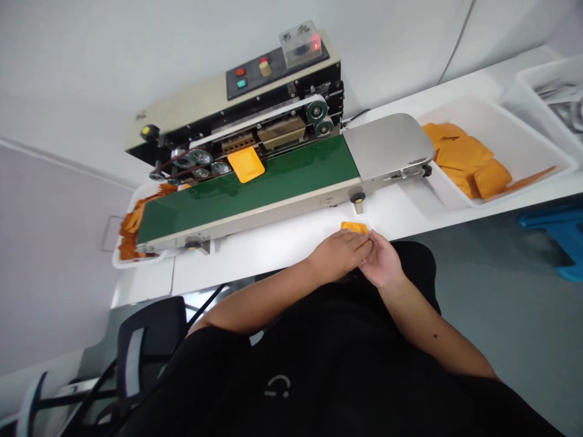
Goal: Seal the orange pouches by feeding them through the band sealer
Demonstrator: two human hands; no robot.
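Note:
My left hand [341, 254] and my right hand [383, 260] meet in front of my body, near the table's front edge. An orange packet [354, 227] is gripped between them, its upper end showing beyond my left fingers. My fingers cover the rest of it. Beyond the hands stands a band sealing machine [182, 124] with a green conveyor belt [300, 173]. Another orange packet [246, 165] hangs over that belt, its upper edge at the machine's rollers and heating blocks.
At the right, a white bin [523, 139] holds several orange packets [464, 158]. Past the belt's left end, another bin [136, 262] contains orange packets [131, 227]. A metal plate [387, 145] extends the belt rightward. A black chair [150, 334] and a blue stool [558, 233] stand below table height.

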